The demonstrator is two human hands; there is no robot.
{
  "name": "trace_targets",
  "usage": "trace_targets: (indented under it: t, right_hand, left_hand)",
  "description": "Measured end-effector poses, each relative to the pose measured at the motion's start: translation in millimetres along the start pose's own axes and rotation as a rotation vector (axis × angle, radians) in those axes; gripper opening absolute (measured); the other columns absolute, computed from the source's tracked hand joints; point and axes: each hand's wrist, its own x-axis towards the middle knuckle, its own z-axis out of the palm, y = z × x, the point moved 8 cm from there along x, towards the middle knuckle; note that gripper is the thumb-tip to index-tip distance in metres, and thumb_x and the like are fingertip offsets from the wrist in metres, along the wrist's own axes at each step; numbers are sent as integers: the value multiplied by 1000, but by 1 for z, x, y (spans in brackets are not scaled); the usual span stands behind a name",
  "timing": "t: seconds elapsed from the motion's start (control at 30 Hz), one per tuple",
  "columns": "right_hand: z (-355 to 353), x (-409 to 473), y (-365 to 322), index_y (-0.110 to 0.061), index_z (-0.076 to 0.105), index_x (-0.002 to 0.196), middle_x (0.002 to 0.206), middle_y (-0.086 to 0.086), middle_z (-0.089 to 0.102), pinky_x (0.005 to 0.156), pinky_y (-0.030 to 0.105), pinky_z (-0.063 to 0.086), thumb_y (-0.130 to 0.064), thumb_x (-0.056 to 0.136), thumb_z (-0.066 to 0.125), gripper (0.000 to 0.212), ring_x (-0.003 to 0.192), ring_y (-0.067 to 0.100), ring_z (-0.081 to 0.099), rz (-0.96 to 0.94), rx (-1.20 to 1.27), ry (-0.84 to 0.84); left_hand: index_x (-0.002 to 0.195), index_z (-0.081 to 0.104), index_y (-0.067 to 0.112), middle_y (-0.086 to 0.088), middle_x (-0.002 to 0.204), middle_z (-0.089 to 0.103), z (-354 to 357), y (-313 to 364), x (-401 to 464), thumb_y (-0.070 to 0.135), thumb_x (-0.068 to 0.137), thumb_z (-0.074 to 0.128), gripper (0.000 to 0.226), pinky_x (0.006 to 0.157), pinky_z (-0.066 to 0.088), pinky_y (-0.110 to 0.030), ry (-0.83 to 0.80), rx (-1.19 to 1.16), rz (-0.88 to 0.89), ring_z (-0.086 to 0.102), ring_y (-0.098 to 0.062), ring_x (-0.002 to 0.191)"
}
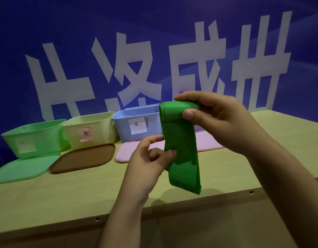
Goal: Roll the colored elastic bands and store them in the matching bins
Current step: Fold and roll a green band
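A green elastic band (181, 147) hangs in the air above the wooden table (65, 194), its top end wound into a small roll. My right hand (221, 120) grips that roll between thumb and fingers. My left hand (151, 158) pinches the band's left edge lower down, and the loose tail dangles below it. At the back left stand a green bin (36, 138), a pale yellow bin (93, 129) and a blue bin (136, 126), each with a paper label.
Three lids lie flat in front of the bins: a green lid (22, 169), a brown lid (83, 158) and a pink lid (206, 140). A blue wall with large white characters stands right behind the table. The table's front edge runs below my forearms.
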Motion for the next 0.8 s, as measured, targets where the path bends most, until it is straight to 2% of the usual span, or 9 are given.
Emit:
trace_targets:
  t: [0.2,0.37,0.5,0.6,0.73,0.8]
  right_hand:
    - [-3,-1,3,-41,52,106,107,-19,60,89,20,51,-39,77,51,29,107,4,57,22,9,2]
    - [0,-2,4,-41,53,105,108,-18,60,85,16,52,-39,77,51,29,106,4,57,20,30,-3]
    - [1,-2,7,-41,53,106,108,-18,60,82,15,52,-38,77,52,29,106,4,57,24,39,-7]
    - [-2,-3,9,-41,52,106,104,-21,59,81,13,52,-38,78,52,28,104,1,57,33,22,12]
    - [-9,-7,14,-36,53,110,103,-21,58,86,15,50,-35,79,53,31,104,3,57,38,-23,98]
    - [-9,-9,16,-33,53,112,104,-20,58,86,14,50,-27,83,59,30,106,3,57,33,-52,119]
  left_hand:
    - [99,57,40,8,49,52,-3,-4,2,14,84,66,31,53,39,-25,25,62,27,45,-8,49]
    - [101,70,20,7,49,50,3,-4,3,5,84,65,23,48,37,-19,-42,51,40,40,-8,44]
    - [87,73,15,2,56,60,5,-5,2,5,83,66,14,46,38,-18,-53,23,19,42,-8,43]
    - [80,72,14,3,55,60,3,-8,1,8,84,66,9,47,38,-17,-60,39,3,43,-8,43]
    - [79,71,16,8,58,62,5,1,-4,9,86,63,13,53,39,-16,-127,78,63,44,-4,49]
    - [75,71,12,2,62,61,6,7,-5,14,83,68,9,59,41,-17,-162,87,109,50,-4,56]
